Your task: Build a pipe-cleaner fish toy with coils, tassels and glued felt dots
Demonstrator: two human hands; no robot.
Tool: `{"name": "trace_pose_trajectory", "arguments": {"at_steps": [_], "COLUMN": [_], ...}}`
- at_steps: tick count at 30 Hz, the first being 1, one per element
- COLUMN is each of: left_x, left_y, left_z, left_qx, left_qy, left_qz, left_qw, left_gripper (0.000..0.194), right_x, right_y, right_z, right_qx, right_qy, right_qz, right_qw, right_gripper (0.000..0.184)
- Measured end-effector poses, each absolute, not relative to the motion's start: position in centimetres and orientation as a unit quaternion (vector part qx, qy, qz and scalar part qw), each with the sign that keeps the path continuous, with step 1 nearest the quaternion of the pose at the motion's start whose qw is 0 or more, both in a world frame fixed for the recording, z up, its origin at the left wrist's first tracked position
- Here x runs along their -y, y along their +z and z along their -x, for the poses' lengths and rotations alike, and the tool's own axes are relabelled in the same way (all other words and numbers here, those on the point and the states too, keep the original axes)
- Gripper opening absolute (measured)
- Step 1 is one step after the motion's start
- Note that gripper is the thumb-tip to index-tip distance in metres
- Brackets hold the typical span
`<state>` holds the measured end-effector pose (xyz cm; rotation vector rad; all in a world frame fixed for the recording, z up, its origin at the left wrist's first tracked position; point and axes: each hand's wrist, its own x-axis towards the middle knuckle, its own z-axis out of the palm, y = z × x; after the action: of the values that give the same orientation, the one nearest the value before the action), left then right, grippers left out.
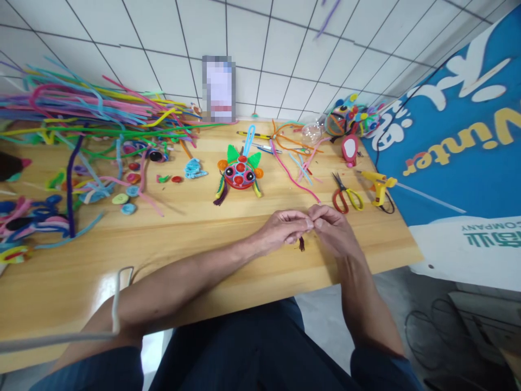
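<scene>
My left hand (287,227) and my right hand (332,229) meet over the front of the table, thumbs and forefingers pinched together tip to tip. Just below the left fingers hangs a small dark tassel (302,244). Whatever thin piece lies between the fingertips is too small to make out. Beyond the hands rests a colourful pipe-cleaner animal head (240,175) with green ears, red discs, black eyes and a blue loop on top. Another dark tassel (220,200) hangs at its lower left. A pink pipe cleaner (293,177) ends close to my right fingertips.
Scissors (345,196) and a yellow glue gun (379,187) lie to the right. A heap of pipe cleaners (109,106) and coiled pieces covers the table's left. A phone (218,88) leans on the tiled wall. A white bent bar (116,304) crosses near my left forearm.
</scene>
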<state>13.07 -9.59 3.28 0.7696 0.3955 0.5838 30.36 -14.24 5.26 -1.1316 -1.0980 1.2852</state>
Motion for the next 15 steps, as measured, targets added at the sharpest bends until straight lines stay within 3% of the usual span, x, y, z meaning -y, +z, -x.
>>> {"name": "trace_pose_trajectory", "arguments": {"at_steps": [6, 15], "left_x": [9.3, 10.5], "left_y": [4.2, 4.5], "left_z": [-12.7, -12.6], "left_qx": [-0.157, -0.208], "left_qy": [0.227, 0.326], "left_qz": [-0.392, -0.491], "left_qw": [0.878, 0.781], "left_gripper": [0.044, 0.046], "right_x": [14.6, 14.5], "right_y": [5.3, 4.7], "right_z": [-30.6, -29.6], "right_qx": [0.469, 0.464], "right_qy": [0.544, 0.476], "right_qz": [0.453, 0.464], "right_qw": [0.527, 0.585], "right_gripper": [0.030, 0.037]}}
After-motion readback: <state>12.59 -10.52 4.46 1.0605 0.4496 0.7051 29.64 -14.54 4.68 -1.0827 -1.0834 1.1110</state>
